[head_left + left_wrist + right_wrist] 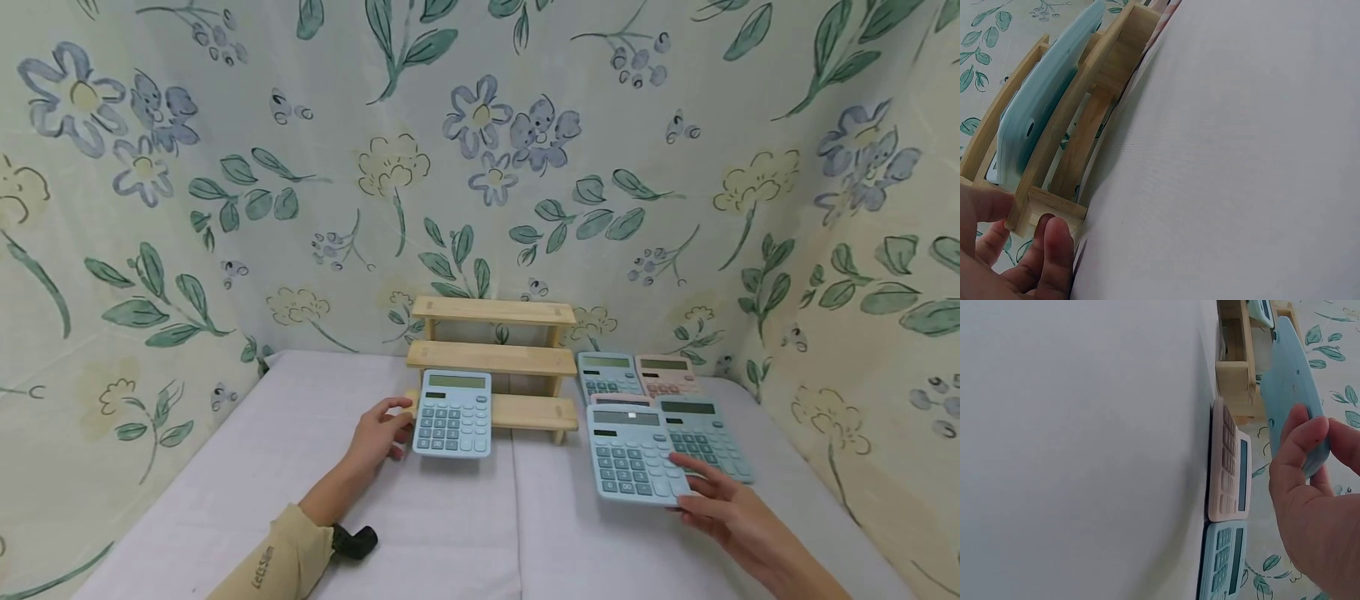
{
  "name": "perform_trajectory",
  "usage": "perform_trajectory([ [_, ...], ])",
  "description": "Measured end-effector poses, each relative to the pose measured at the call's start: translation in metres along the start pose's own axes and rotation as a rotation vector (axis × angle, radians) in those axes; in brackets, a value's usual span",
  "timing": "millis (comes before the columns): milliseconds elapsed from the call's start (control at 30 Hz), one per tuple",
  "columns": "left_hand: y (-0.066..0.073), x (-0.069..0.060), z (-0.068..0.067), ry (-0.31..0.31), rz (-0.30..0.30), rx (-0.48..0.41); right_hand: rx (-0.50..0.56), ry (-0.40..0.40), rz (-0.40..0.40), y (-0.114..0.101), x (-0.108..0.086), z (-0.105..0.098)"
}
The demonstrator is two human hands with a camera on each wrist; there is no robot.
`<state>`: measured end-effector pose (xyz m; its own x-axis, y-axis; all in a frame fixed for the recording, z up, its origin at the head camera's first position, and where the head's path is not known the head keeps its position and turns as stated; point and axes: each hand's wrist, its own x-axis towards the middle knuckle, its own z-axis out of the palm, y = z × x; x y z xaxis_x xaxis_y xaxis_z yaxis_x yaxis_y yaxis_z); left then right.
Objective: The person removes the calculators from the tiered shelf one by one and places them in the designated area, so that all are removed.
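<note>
In the head view, my left hand (377,433) is at the left end of the wooden three-step stand (528,412). Its thumb and a finger pinch the end of the lowest board, while the other fingers curl loosely below. A light-blue calculator (453,417) leans upright on that step, just right of this hand. My right hand (723,510) pinches a second light-blue calculator (637,454) by its lower right edge, thumb on one face and fingers on the other. It is held tilted above the table, its back seen in the right wrist view (1291,381).
Behind the held calculator lie a blue calculator (609,372), a pink calculator (667,375) and a blue-green calculator (708,433). Another pink one (621,400) is mostly hidden. White cloth covers the table (450,533); floral curtain (300,250) hangs behind and at both sides.
</note>
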<state>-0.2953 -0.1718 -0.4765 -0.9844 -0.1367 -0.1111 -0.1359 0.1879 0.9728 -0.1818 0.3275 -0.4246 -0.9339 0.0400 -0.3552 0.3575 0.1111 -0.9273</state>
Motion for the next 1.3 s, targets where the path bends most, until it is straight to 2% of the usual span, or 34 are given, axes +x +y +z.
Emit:
perform_trajectory([
  [133,0.001,0.000,-0.001,0.004,0.002,-0.002,0.005,0.019,0.020,0.004,-0.001,-0.013],
  [333,0.002,-0.001,-0.002,0.006,-0.001,0.003,-0.001,-0.003,0.029,0.010,-0.002,-0.032],
  [500,0.001,-0.001,-0.002,0.000,-0.002,0.001,-0.045,-0.006,0.028,0.017,-0.005,-0.050],
  [767,0.001,-0.001,-0.002,-0.006,-0.002,-0.005,-0.098,-0.066,0.049,0.026,-0.010,-0.079],
  [1067,-0.001,0.000,-0.001,-0.010,0.003,-0.015,-0.120,-0.081,0.087,0.032,-0.013,-0.107],
  [1300,0.000,-0.002,-0.002,-0.010,0.004,-0.015,-0.180,-0.051,0.124,0.038,-0.015,-0.121],
])
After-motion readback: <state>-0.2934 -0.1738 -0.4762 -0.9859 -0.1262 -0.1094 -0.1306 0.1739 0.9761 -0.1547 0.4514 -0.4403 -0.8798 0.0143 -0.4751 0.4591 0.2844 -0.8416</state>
